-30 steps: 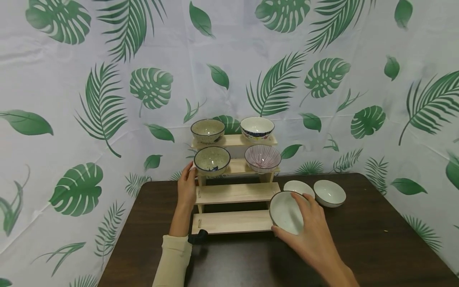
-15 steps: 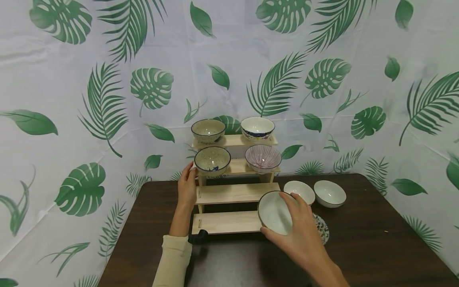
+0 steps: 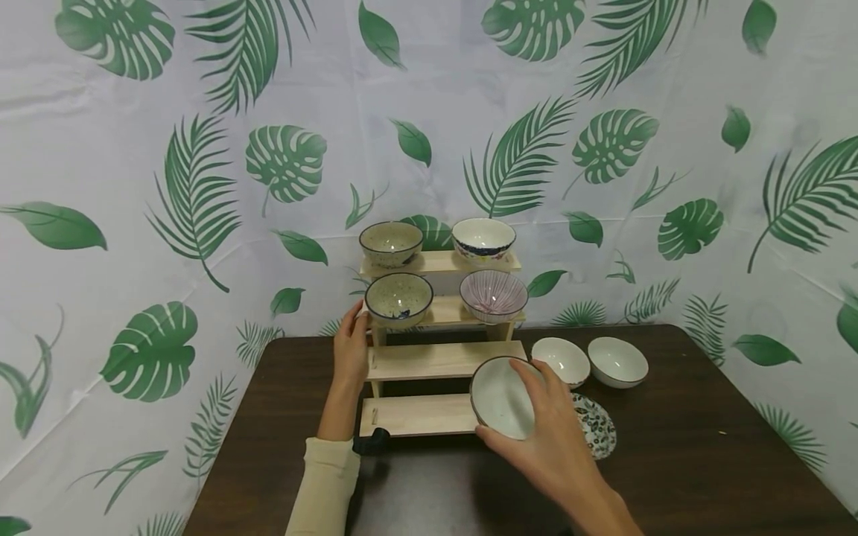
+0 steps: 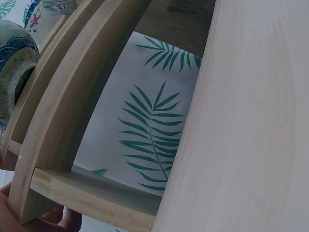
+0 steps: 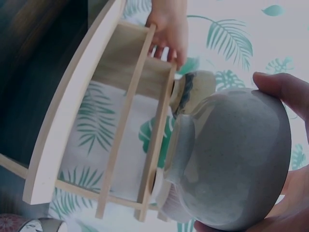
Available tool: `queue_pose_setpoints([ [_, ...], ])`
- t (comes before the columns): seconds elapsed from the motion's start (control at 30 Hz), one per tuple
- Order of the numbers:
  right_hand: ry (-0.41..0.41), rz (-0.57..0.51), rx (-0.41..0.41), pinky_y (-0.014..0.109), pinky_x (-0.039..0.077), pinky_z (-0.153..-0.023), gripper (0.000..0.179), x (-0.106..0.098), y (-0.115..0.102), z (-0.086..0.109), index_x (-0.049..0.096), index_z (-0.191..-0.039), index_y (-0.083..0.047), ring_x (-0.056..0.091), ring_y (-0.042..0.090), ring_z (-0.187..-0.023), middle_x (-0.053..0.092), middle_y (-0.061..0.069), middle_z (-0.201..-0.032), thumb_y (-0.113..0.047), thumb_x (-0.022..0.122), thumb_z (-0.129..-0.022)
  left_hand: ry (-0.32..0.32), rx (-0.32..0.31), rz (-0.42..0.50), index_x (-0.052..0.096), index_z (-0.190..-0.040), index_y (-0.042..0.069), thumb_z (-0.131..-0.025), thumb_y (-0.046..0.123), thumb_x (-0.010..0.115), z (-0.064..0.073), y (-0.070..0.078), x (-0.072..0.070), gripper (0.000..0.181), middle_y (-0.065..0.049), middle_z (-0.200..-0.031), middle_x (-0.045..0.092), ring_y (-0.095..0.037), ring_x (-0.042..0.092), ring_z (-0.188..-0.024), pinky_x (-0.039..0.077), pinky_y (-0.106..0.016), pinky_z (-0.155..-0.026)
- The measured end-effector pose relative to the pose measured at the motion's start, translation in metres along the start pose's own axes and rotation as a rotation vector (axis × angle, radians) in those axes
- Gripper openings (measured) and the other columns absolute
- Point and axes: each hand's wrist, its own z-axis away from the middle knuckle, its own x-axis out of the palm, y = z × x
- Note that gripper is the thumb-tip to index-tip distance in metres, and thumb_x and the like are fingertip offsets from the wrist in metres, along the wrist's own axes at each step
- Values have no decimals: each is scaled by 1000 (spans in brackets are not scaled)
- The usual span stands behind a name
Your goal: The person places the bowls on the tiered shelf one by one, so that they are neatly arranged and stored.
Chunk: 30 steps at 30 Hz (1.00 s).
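Observation:
My right hand holds a white bowl with a dark rim, thumb and fingers spread round it. This bowl is tilted over the right end of the bottom step of a pale wooden stepped rack. In the right wrist view, the bowl's pale outside and foot ring face the rack. My left hand grips the rack's left side by the second step from the top, its fingertips curled under the wood. Next to it on that step sits a speckled bowl with a blue rim.
A pink-striped bowl shares that step. On top stand another speckled bowl and a white patterned bowl. Right of the rack, two white bowls and a dark floral-patterned dish rest on the dark table.
My right hand has carried the white bowl left, over the end of the bottom step, uncovering the patterned dish behind it. My left hand keeps its grip on the rack.

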Motion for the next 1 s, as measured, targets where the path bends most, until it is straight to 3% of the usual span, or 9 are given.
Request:
queue_pose_setpoints([
  [0.3, 10, -6, -21, 64, 47, -98, 95, 7, -1, -2, 54, -145, -17, 45, 38, -135, 49, 18, -147, -46, 94, -65, -7, -2, 11, 38, -161, 17, -112, 34, 42, 2, 1, 0, 51, -16, -155, 46, -31, 42, -144, 32, -53, -123],
  [0.53, -34, 6, 19, 67, 47, -98, 95, 13, 0, -4, 52, -147, -18, 44, 41, -138, 46, 21, -151, -49, 92, -67, 3, -5, -4, 39, -160, 16, -112, 33, 41, 4, 2, 2, 51, -16, -154, 47, -32, 42, -144, 33, -54, -122],
  [0.83, -61, -23, 30, 65, 48, -98, 94, 23, 1, -9, 52, -147, -18, 44, 40, -138, 46, 19, -150, -50, 92, -68, 9, -5, 17, 40, -160, 13, -112, 28, 42, 9, 13, 4, 50, -19, -153, 47, -33, 43, -142, 34, -53, -120],
  [1.0, -88, -36, 49, 63, 50, -95, 95, 31, 0, -12, 51, -149, -20, 44, 37, -138, 46, 14, -150, -52, 91, -69, 9, -4, 10, 39, -160, 15, -112, 32, 42, 4, 4, 2, 50, -17, -154, 47, -32, 44, -142, 35, -53, -119],
])
